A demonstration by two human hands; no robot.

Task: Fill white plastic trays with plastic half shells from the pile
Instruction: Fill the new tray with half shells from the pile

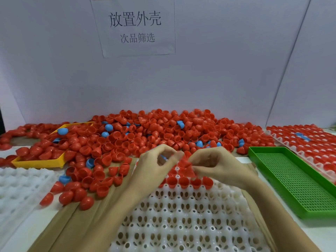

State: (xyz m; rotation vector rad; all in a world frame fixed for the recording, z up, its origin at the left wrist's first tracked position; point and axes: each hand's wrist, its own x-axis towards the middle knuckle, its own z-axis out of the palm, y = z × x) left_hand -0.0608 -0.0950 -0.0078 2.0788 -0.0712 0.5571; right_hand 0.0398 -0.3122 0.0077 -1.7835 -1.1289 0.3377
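A broad pile of glossy half shells [145,135] spreads across the middle of the frame, mostly red domes and open cups with a few light blue ones mixed in, heaped against a plain pale backboard. A paper sign [135,26] printed with dark characters is fixed to that board at the top centre.

At the lower centre lies a white plastic tray [181,220], moulded in soft-looking rounded cells with oval holes between them. Its far rows hold red shells seated in the cells; the near rows hold none. It rests on a sheet of brown cardboard [76,220] over the pale tabletop [316,233].

Both hands meet just above the tray's far edge. The left hand [156,160] has its fingers curled with thumb and forefinger drawn together; motion blur hides whether its grip holds anything, though a hint of blue shows behind the fingers. The right hand [218,164] pinches a blurred red shell [187,167] between thumb and fingertips, so its grip is closed on that piece.

At the left edge lies a second white cell tray [20,186], bare of shells. Behind it a shallow yellow tray [39,163] is half buried in red shells. On the right sits a long green plastic tray [291,180] with a perforated mesh floor and raised rim. Beyond it, at the far right, a third white tray [307,142] is packed with red shells and a couple of blue ones.
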